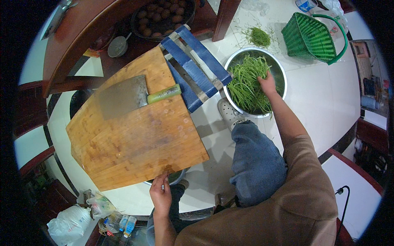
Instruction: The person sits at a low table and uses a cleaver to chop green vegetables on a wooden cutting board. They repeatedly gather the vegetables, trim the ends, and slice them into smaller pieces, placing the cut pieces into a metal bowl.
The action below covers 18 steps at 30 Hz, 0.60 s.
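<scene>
My right hand (268, 83) is in a steel basin (281, 69) on the floor, its fingers closed around some long thin green vegetable stalks (247, 83); the fingertips are partly hidden among them. At the near edge of a wooden cutting board (138, 138) is my left hand (161, 188), fingers bent close together. Whether it grips the edge or holds something small is unclear. Beneath that edge, a second basin (177, 180) shows only in part. A cleaver (126, 97) with a green handle lies flat on the board, its handle end towards the blue-strapped stool (197, 66).
Beyond the basin lies a heap of green trimmings (259, 37). A green woven basket (311, 40) stands to its right. A pan of eggs (163, 15) sits under the wooden table (92, 27). Plastic bags (70, 223) and bottles (129, 224) lie at lower left.
</scene>
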### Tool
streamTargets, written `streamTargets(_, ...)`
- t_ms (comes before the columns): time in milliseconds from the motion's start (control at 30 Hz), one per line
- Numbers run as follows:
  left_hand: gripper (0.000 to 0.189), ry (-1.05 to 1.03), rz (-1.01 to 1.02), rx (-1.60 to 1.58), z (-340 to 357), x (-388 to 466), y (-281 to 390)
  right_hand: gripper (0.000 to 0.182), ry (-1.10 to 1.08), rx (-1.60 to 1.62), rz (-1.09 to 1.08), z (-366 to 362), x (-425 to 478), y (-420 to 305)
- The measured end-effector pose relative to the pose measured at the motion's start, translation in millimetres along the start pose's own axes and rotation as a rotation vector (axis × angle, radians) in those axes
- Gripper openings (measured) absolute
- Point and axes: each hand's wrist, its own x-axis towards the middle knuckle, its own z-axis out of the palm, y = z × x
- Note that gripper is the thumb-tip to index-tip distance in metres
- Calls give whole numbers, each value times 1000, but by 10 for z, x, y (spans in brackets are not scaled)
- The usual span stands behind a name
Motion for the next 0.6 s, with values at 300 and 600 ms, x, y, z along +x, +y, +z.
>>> streamTargets(300,18,-8,-23,-16,-37,-11,20,42,125,12,-117,-263,-110,-308)
streamTargets(600,19,-23,-11,15,-33,5,48,32,-28,244,3,-320,-9,-151)
